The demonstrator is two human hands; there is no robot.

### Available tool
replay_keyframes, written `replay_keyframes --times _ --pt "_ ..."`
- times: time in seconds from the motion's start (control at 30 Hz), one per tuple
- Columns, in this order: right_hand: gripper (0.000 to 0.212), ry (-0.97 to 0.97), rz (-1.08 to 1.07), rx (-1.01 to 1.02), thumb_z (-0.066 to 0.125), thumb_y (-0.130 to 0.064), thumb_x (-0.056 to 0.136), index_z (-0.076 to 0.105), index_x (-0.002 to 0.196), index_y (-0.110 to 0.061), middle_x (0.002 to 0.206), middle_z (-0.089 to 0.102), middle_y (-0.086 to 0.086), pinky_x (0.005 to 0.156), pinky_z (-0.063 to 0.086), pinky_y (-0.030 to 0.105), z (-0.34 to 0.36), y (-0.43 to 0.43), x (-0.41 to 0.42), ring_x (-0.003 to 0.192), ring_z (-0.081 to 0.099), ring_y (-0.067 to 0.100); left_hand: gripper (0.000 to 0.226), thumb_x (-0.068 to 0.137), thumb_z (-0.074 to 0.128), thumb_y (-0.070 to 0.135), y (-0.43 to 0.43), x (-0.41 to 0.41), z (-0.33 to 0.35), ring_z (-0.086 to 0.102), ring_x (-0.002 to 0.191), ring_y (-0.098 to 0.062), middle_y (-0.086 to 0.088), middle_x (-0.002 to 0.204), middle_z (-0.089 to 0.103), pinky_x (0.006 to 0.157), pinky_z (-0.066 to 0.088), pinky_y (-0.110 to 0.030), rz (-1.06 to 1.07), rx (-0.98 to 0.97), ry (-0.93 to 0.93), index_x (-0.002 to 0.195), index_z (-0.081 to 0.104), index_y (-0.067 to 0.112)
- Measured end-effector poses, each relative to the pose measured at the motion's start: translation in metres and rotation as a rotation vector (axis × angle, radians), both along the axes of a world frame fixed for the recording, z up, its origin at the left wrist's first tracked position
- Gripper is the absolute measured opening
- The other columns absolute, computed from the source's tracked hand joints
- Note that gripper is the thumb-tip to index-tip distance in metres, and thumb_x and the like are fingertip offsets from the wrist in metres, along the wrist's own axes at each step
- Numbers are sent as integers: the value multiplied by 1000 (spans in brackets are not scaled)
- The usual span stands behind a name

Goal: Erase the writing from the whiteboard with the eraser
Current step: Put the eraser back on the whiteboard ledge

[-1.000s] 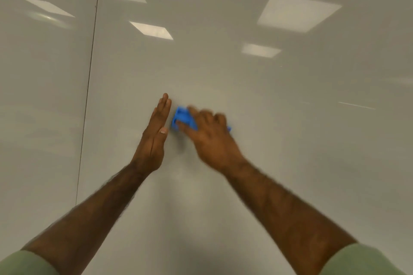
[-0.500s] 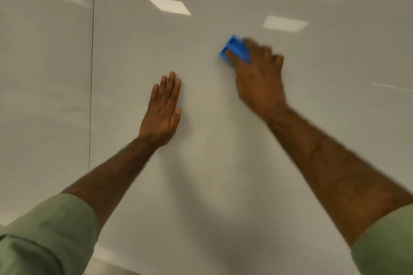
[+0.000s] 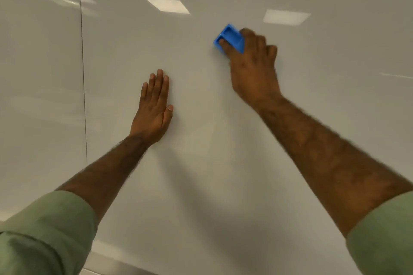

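We wipe the whiteboard (image 3: 223, 163) with the eraser (image 3: 230, 38).
Our right hand (image 3: 252, 69) clamps its fingers on it, up and right of our left hand (image 3: 154, 107), whose fingers lie flat together on the board, likely bracing us.

The eraser (image 3: 230, 38) is bright blue — one plain colour, no pattern. The whiteboard (image 3: 201, 163) is glossy pale grey-white, carrying paler rectangular light reflections and a thin dark vertical seam (image 3: 83, 73). Both sleeves (image 3: 44, 230) are muted sage green — unpatterned.
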State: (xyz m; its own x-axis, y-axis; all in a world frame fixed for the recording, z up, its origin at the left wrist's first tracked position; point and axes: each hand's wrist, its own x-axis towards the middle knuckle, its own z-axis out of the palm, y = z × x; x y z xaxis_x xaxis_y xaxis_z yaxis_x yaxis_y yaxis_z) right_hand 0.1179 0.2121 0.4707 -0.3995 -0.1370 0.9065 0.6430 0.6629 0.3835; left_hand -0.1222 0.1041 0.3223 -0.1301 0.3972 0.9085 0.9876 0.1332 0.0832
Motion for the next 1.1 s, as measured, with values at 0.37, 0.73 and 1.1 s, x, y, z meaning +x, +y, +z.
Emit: replay_keyframes --times 0.37,0.73,1.1 --pt "63 -563 237 -254 62 -4 87 44 145 -23 140 46 22 85 41 48 -254 -21 19 111 51 38 72 101 44 16 -23 42 -60 3 164 -32 -16 175 8 134 2 -41 -97 -126 28 166 15 6" --pt "73 -603 248 -759 80 -21 81 41 141 -8 132 50 14 88 52 43 -433 -41 70 106 56 31 50 104 44 26 -72 83 -292 47 145 -29 -16 155 53 124 28 -30 -188 -495 -130 147 55 3" --pt "58 -780 30 -886 69 -4 72 51 125 -20 132 52 7 84 43 44 -552 -60 61 110 52 29 60 111 34 30 -83 94 -427 6 162 -9 10 174 1 126 3 -20 -200 -942 -356 167 16 21"
